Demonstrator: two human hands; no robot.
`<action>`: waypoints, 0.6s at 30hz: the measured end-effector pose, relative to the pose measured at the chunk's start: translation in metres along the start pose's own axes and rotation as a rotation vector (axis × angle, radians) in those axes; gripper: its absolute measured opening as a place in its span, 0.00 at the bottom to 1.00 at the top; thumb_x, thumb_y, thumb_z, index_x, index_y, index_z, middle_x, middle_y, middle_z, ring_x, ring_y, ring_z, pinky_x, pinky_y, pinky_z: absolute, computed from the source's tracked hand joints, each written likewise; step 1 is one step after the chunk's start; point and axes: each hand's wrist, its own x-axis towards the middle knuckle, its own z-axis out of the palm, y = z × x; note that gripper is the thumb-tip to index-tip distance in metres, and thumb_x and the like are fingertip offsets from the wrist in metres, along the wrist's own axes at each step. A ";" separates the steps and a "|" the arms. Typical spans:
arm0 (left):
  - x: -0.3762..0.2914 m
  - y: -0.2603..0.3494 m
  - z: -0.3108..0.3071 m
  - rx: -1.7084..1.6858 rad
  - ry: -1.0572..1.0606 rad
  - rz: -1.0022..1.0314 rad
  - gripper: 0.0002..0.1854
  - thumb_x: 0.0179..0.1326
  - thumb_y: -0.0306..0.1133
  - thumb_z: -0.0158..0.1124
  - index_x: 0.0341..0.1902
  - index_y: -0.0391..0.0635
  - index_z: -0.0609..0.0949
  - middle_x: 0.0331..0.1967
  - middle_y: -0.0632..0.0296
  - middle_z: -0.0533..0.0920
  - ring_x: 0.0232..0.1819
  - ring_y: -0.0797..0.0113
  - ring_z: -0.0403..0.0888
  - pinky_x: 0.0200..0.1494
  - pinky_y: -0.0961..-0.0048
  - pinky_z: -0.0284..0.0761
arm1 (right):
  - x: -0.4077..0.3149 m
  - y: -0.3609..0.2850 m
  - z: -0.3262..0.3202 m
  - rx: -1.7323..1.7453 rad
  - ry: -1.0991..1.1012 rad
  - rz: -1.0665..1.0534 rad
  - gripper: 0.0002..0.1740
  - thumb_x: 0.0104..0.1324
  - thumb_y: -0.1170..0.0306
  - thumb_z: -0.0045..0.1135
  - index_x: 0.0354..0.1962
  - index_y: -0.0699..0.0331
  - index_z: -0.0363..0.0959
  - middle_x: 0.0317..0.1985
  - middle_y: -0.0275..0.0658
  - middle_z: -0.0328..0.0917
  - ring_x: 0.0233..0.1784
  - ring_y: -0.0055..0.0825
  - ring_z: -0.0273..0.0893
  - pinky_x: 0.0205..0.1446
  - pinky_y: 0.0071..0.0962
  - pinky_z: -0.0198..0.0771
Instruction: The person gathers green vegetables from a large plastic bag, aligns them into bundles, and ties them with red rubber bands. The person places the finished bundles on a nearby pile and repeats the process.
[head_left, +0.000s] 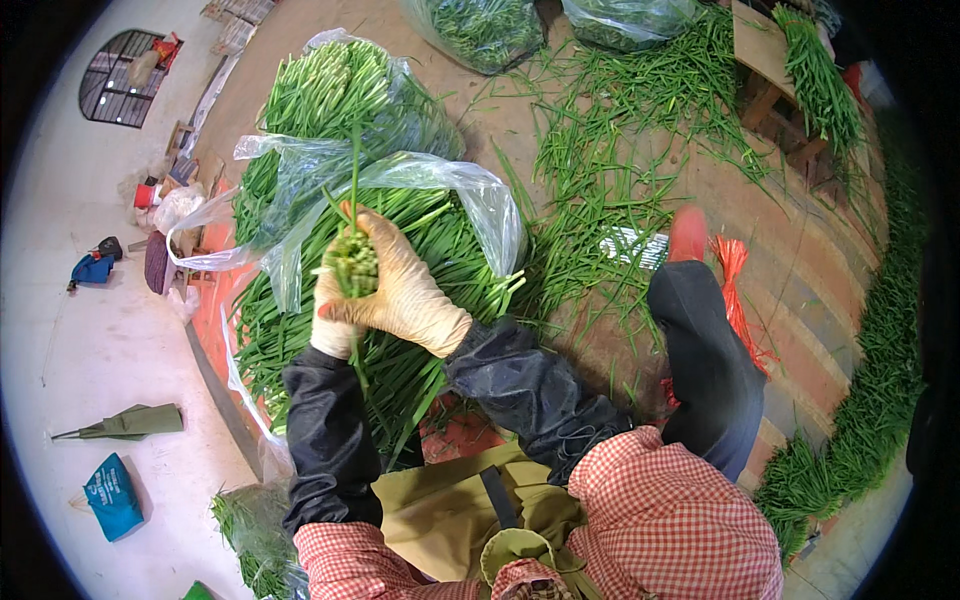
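Observation:
Both my hands wear cream-coloured gloves and are closed around a bunch of garlic chives (355, 262), its pale cut ends facing up at me. My right hand (409, 289) wraps the bunch from the right, thumb and fingers curved about it. On the other side is my left hand (328, 319), partly hidden by the bunch and the right hand. A single green stalk (355, 169) sticks up from the grip. Just beneath my hands lies a large heap of long green chives (300, 382) in an opened clear plastic bag (487, 206).
Beyond stands another bag of chives (322, 90). Loose green leaves (592, 187) litter the floor right of the heap. Orange plastic ties (731, 292) lie by my right leg. A wooden stool (765, 56) stands at upper right; more chives (862, 420) line the right edge.

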 end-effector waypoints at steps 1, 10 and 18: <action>-0.003 -0.006 0.007 0.152 0.055 -0.015 0.26 0.73 0.39 0.60 0.69 0.41 0.69 0.59 0.59 0.77 0.60 0.63 0.77 0.64 0.64 0.76 | -0.004 0.002 0.001 0.039 0.064 0.045 0.52 0.45 0.54 0.84 0.64 0.59 0.65 0.63 0.45 0.69 0.69 0.42 0.67 0.73 0.36 0.63; 0.033 0.001 0.020 0.387 -0.335 -0.285 0.24 0.65 0.30 0.64 0.65 0.43 0.79 0.59 0.60 0.82 0.63 0.69 0.75 0.67 0.70 0.67 | -0.050 0.054 -0.061 0.787 0.547 0.632 0.13 0.64 0.76 0.66 0.46 0.61 0.78 0.47 0.35 0.84 0.50 0.21 0.78 0.59 0.28 0.71; 0.118 -0.075 0.036 1.536 -0.178 -0.037 0.18 0.63 0.46 0.64 0.51 0.53 0.86 0.38 0.54 0.88 0.43 0.54 0.86 0.48 0.61 0.79 | -0.061 0.083 -0.066 0.754 0.513 0.597 0.14 0.64 0.73 0.65 0.48 0.63 0.78 0.51 0.38 0.84 0.56 0.25 0.77 0.65 0.29 0.66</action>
